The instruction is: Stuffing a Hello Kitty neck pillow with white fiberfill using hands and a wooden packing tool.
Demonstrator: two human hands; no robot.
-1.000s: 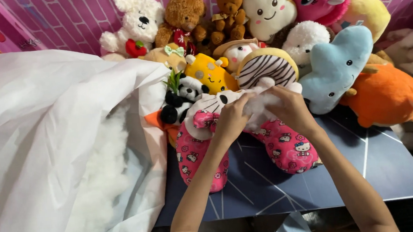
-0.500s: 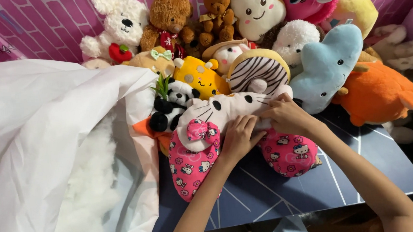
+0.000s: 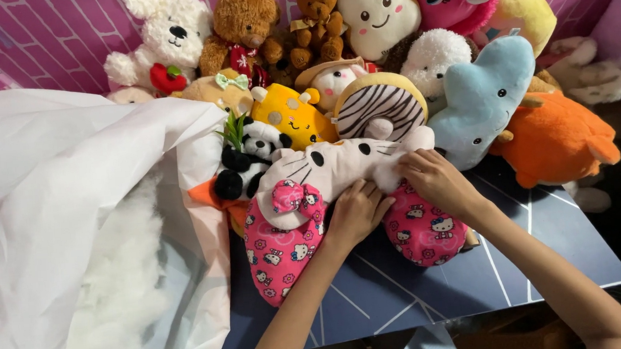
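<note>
A flat, unstuffed white cat plush (image 3: pixel 339 167) with a pink bow and pink patterned body lies on the dark blue table (image 3: pixel 435 290) in front of a heap of soft toys. My left hand (image 3: pixel 357 212) presses on the plush just below its face, fingers curled into the fabric. My right hand (image 3: pixel 435 179) grips the white edge of the plush head at its right side, above the pink patterned leg (image 3: pixel 423 228). White stuffing shows at the opening between my hands.
A big white bag (image 3: pixel 58 214) holding white fibre filling (image 3: pixel 115 297) fills the left side. Behind stand a panda (image 3: pixel 247 161), yellow toy (image 3: pixel 292 114), striped donut plush (image 3: pixel 378 104), blue heart plush (image 3: pixel 484 100), orange plush (image 3: pixel 559 139), teddy bears and a pink brick-pattern wall.
The view has shifted slightly. Both hands stayed on the cat plush; the right hand moved a little right along the head's edge and the left hand pressed lower.
</note>
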